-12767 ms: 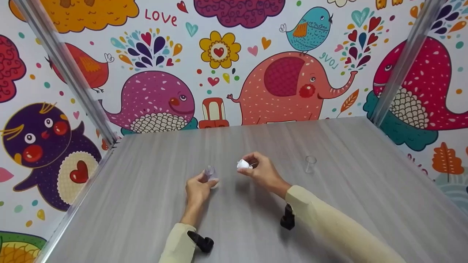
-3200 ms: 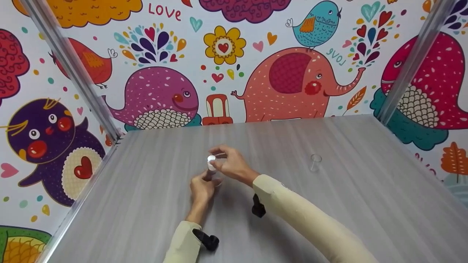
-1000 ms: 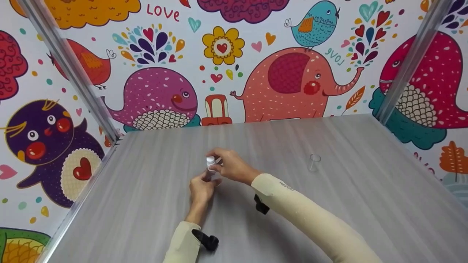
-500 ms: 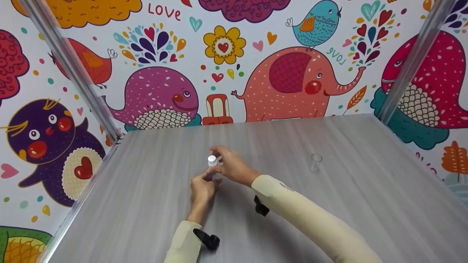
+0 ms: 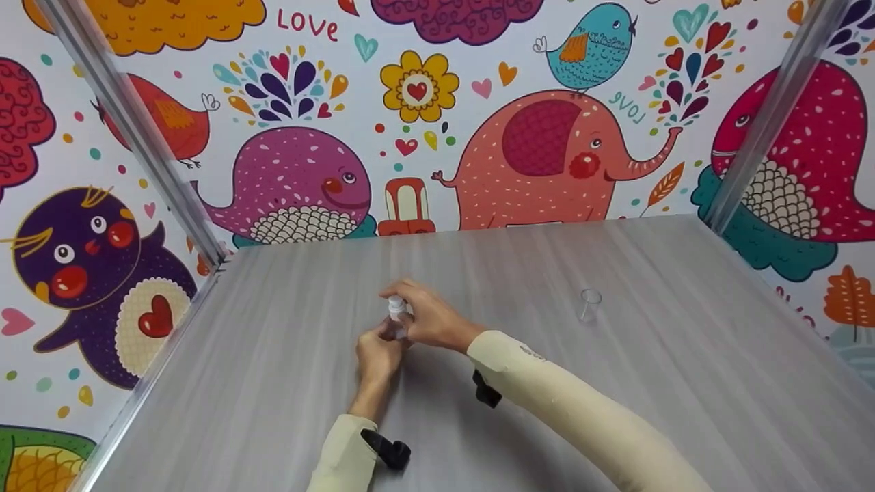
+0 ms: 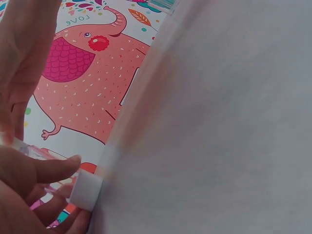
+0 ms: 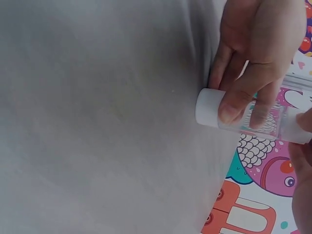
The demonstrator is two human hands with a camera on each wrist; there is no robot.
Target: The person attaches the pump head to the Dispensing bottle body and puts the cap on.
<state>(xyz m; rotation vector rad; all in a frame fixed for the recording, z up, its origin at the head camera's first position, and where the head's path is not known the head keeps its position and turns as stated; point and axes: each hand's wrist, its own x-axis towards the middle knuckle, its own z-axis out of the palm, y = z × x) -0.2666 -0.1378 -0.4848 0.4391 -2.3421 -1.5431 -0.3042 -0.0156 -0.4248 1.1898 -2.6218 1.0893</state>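
Note:
Near the table's middle, a small clear bottle [image 7: 265, 119] stands roughly upright between both hands. It has a white base [image 7: 208, 107] and a white top [image 5: 396, 305]; a lower part of the top shows as a white collar [image 7: 292, 126] in the right wrist view. My left hand [image 5: 378, 355] holds the bottle's lower body, thumb and fingers around it just above the base. With thumb and fingers, my right hand [image 5: 437, 318] grips the white top from the right. Its fingertips are partly hidden. Whether the base touches the table I cannot tell.
A small clear open cylinder [image 5: 589, 305] stands on the grey wood-grain table [image 5: 670, 383], right of the hands. Behind is a wall [image 5: 472, 41] printed with cartoon animals. Metal posts [image 5: 130, 130] rise at the table's back corners.
Earlier the right hand held a white piece apart from the bottle; now it is on the bottle's top. In the last second the right fingers have shifted around it; the left hand stays put.

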